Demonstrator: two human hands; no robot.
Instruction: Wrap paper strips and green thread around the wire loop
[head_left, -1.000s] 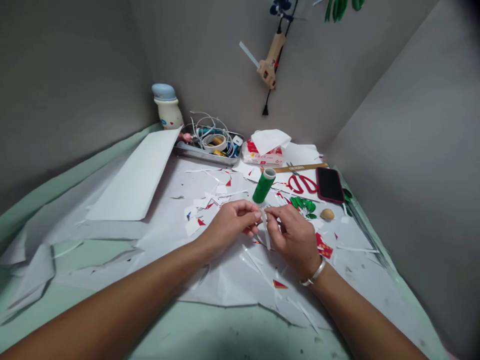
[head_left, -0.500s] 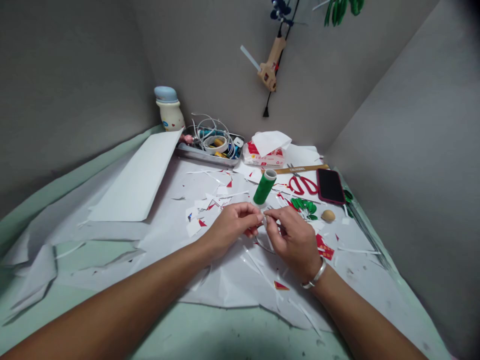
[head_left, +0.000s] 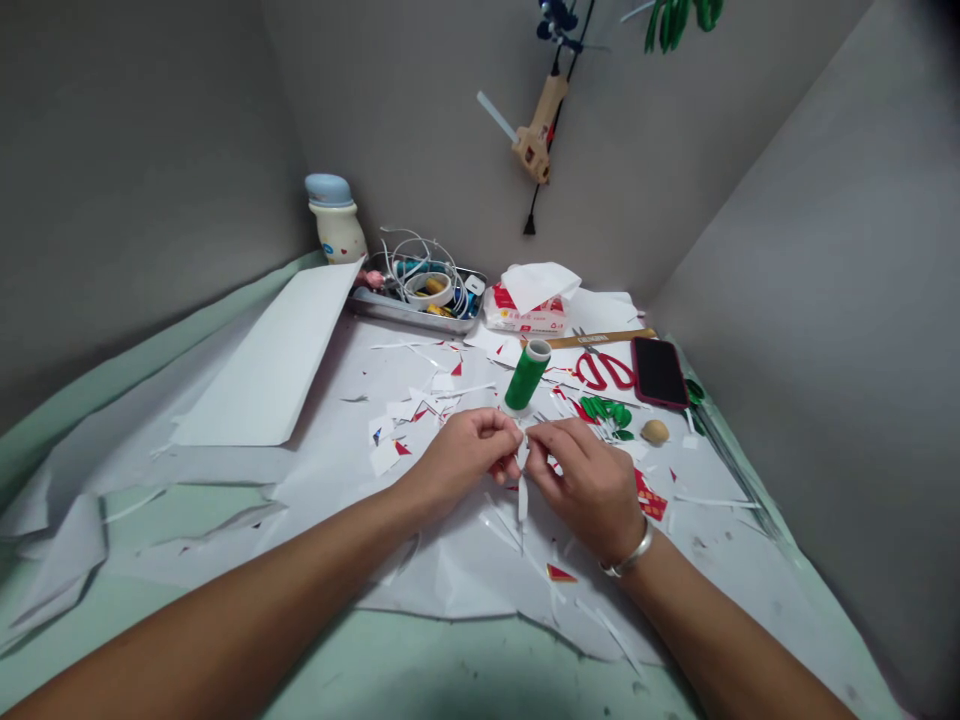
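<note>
My left hand [head_left: 480,445] is closed, its thumb and fingertips pinching the top of a narrow white paper strip [head_left: 523,498]. Close beside it, my right hand [head_left: 581,475] pinches at the same spot, fingertips nearly touching the left ones. The strip hangs down between both hands; its upper end is mostly hidden by fingers. Just behind the hands stands a spool of green thread [head_left: 527,378]. Green leaf-shaped pieces [head_left: 607,412] lie beyond my right hand, close to red-handled scissors [head_left: 604,370].
Paper scraps [head_left: 409,405] litter the white sheet. A metal tray [head_left: 420,315] of tape and cords, a tissue pack [head_left: 525,310], a wooden ruler [head_left: 600,339] and a phone [head_left: 660,372] lie at the back. A glue gun [head_left: 536,140] hangs on the wall; a folded white sheet [head_left: 277,360] lies left.
The white strip now hangs down in view below my fingertips, where a thin curved line showed before. My right hand has turned slightly, fingers flatter. Both hands stay at the same place.
</note>
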